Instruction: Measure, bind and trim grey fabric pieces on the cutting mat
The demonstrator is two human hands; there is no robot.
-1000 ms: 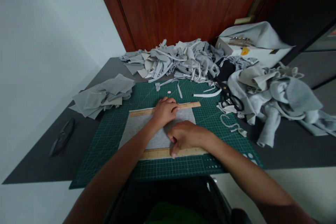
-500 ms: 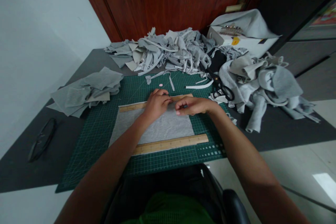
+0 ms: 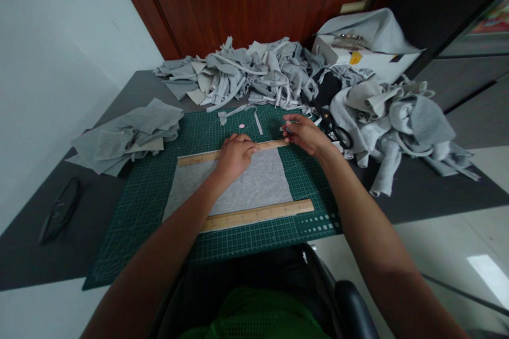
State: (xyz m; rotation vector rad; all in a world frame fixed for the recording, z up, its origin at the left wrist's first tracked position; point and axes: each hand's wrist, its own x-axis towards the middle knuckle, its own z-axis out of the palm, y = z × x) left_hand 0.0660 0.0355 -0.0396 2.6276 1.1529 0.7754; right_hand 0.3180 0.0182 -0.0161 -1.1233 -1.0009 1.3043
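A grey cloth rectangle (image 3: 262,177) lies flat on the green cutting mat (image 3: 147,190). One wooden ruler (image 3: 199,158) runs along its far edge, and a second wooden ruler (image 3: 258,214) along its near edge. My left hand (image 3: 235,156) holds the far ruler down near its middle, fingers bent over it. Beyond that ruler's right end, my right hand (image 3: 304,133) hovers with its fingers apart. Its fingers are over a thin white strip (image 3: 318,121), which they mostly cover. Whether they touch the strip is unclear.
Black-handled scissors (image 3: 336,130) lie right of the mat beside a heap of grey cloth (image 3: 413,122). Grey scraps (image 3: 258,74) pile along the back, and more cloth pieces (image 3: 131,135) sit at the left. Eyeglasses (image 3: 61,209) rest on the dark table (image 3: 27,254). A white box (image 3: 382,63) stands back right.
My right hand has moved right and away from me, from over the cloth to beyond the far ruler's end, and its fingers have spread. My left hand stays at the ruler.
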